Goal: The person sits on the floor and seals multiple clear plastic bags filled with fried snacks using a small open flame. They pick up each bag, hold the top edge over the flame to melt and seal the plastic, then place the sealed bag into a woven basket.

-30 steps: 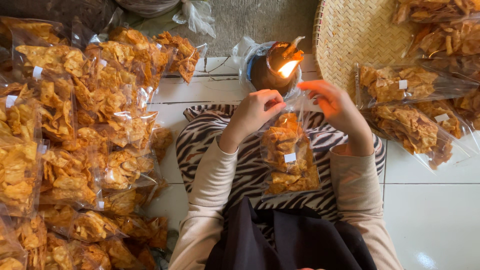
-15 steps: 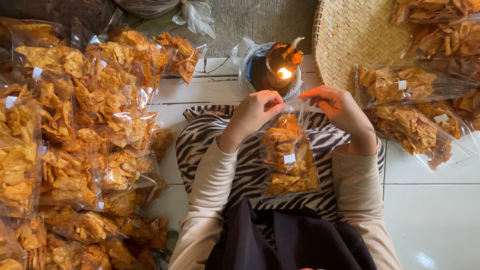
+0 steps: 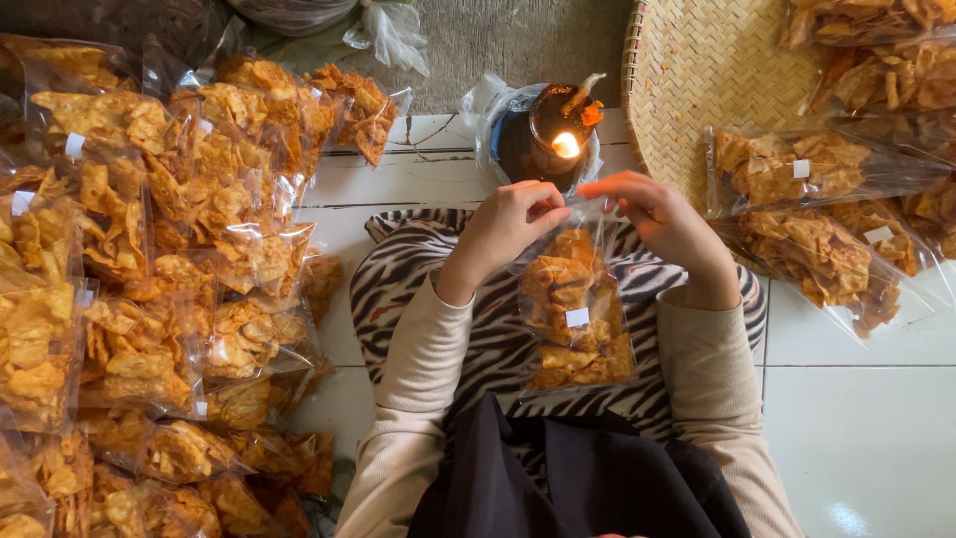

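A clear plastic bag of orange chips (image 3: 576, 319) hangs over my lap, upright, with a small white label on its front. My left hand (image 3: 510, 227) pinches the bag's top edge at the left, and my right hand (image 3: 652, 214) pinches it at the right. The stretched top edge sits just below a small oil lamp (image 3: 558, 130) with a lit flame, a little short of it. I am sitting on a zebra-striped cloth (image 3: 398, 279).
A large heap of filled chip bags (image 3: 149, 279) covers the floor at left. A round woven tray (image 3: 707, 80) lies at upper right, with more unsealed chip bags (image 3: 817, 229) on and below it. White floor tiles (image 3: 866, 428) show at lower right.
Both hands have lowered the bag's top edge slightly away from the flame and pinched closer together. The flame looks smaller than before.
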